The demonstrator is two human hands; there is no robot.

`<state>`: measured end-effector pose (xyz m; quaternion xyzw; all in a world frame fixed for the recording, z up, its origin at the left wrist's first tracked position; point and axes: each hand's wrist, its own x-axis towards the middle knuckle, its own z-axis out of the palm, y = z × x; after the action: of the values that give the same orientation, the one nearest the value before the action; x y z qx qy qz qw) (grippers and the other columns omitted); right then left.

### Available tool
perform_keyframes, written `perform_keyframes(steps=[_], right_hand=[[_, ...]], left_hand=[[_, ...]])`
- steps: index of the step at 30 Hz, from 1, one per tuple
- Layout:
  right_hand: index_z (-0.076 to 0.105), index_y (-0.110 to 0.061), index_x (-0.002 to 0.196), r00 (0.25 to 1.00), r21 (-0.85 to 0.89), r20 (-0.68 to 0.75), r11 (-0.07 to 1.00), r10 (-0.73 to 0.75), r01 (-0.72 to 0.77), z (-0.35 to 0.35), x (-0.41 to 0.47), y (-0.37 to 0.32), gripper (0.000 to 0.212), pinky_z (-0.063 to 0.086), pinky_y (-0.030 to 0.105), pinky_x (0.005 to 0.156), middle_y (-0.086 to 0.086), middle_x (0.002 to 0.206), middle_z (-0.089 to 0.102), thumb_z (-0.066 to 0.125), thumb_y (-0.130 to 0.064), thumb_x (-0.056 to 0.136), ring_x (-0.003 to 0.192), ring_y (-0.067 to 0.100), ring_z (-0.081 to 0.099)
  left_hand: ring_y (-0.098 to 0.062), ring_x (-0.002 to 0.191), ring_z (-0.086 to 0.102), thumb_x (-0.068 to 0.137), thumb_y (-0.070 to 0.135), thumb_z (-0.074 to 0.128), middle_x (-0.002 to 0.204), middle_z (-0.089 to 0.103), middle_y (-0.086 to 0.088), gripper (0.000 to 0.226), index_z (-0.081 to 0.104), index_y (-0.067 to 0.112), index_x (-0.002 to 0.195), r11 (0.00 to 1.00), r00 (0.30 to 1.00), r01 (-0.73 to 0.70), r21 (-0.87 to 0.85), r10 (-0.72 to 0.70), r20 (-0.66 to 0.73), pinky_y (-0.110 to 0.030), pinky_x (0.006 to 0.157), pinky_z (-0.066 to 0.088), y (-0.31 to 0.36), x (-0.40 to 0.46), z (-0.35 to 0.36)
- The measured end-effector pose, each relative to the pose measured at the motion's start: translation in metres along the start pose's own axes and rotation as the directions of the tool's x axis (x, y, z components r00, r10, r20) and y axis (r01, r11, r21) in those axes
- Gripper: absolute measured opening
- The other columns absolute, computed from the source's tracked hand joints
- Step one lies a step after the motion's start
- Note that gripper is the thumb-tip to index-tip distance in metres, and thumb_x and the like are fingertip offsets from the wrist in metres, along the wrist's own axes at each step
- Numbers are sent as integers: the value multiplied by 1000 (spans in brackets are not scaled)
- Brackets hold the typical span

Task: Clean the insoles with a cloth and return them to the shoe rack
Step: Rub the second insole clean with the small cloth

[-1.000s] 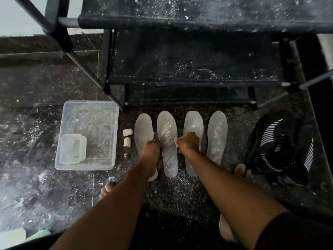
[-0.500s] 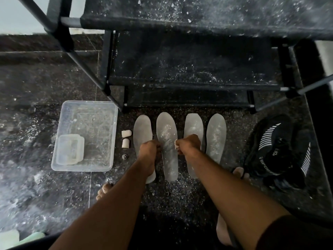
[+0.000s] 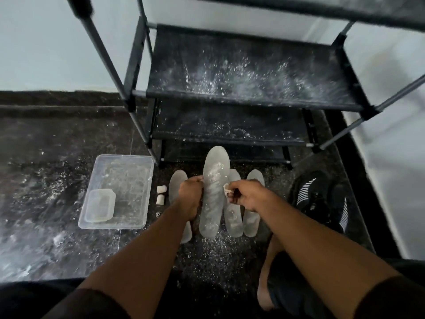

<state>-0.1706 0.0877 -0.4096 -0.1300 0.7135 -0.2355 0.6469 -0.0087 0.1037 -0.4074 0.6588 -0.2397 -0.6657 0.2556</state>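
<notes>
Gripping insole [image 3: 213, 194], left grip [image 3: 190, 194] curled

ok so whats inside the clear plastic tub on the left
Inside the clear tub sits a smaller clear container at its near left corner, plus white streaks on the bottom. What the small container holds is too blurred to tell.

You have lifted the second insole [image 3: 213, 194] off the floor; your left hand [image 3: 190, 196] now grips its left edge and holds it above the row. Your right hand [image 3: 247, 195] has come off the floor too, pinching a small pale cloth [image 3: 226, 188] at the insole's right edge.
</notes>
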Motion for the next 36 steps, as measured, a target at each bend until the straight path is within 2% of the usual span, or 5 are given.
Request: perform_keyframes(steps=[11,18,26,32,36], right_hand=[[59,2,85,980,-14,83,983,-183,184,-31,-162,-57,10,48,20,39,12,69,56,53,4,93,53,15,49],[62,0,85,939,56,112,945,-326,321,-41,-240,-64,6,50,20,41,11,68,58,59,3,89,53,14,52],[65,4,84,901,168,167,912,-401,375,-49,-286,-30,4,50,23,43,10,60,60,61,6,85,45,12,52],[69,9,92,865,164,162,877,-476,452,-52,-316,-10,11,52,24,49,13,70,66,68,4,82,53,14,57],[72,-5,106,752,165,171,771,-637,615,-61,-330,9,23,54,29,58,14,83,72,67,3,86,63,18,63]], left_hand=[[-34,101,72,108,26,44,109,77,-9,29,71,30,116,984,969,-170,-56,177,172,-52,89,59,65,-142,7],[-38,101,71,110,25,40,127,67,-23,33,61,17,134,894,918,-126,-431,270,291,-49,68,64,75,-212,11],[-49,124,61,108,57,34,136,62,-29,63,58,7,140,924,905,2,-382,161,393,-64,92,56,54,-265,8],[-29,78,72,108,56,29,98,73,-18,66,65,4,126,889,906,-10,-458,202,371,-47,71,62,38,-291,2],[-30,94,69,108,56,30,125,71,-18,64,62,8,136,863,897,-22,-504,240,371,-48,77,62,43,-287,-9]])
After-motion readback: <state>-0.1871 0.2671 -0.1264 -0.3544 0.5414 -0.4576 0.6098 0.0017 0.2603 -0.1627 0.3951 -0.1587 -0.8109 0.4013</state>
